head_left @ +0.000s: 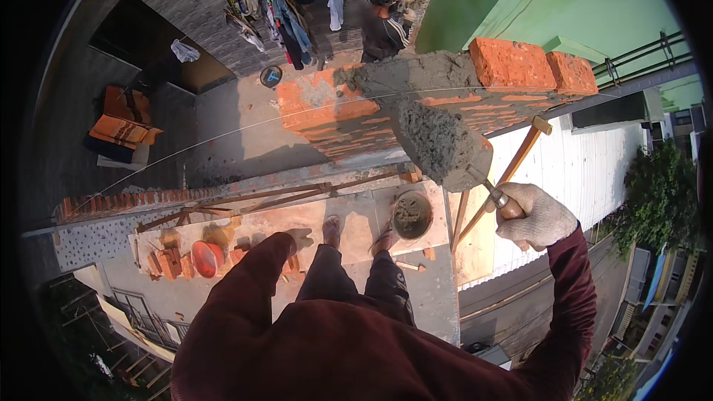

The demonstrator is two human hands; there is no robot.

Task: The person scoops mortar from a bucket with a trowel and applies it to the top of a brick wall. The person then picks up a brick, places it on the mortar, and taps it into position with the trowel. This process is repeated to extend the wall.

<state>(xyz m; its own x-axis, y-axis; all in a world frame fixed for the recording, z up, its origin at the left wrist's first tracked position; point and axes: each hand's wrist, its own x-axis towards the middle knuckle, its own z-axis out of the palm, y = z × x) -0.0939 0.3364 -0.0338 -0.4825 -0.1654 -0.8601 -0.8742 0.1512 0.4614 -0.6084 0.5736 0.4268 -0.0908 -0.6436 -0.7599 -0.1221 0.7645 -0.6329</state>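
Observation:
In a pale knitted glove, my right hand (538, 217) is closed round the wooden handle of a trowel (475, 167). A heap of wet grey mortar (438, 141) covers its blade, held at the near side of a brick wall (349, 130). Fresh mortar (416, 74) lies along the wall's top, left of two orange bricks (512, 64). My left hand (300, 238) hangs low past its maroon sleeve, fingers partly visible and apart, with nothing seen in them. Below the trowel stands a bucket (411, 215) with mortar inside.
A thin string (245, 126) runs along the wall. Near my feet are a red bowl (207, 258) and loose bricks (169, 263) on the platform. Wooden braces (520, 152) stand at the right, beside a drop to the street. Beyond the wall, another person (383, 26) stands near hanging clothes (278, 22).

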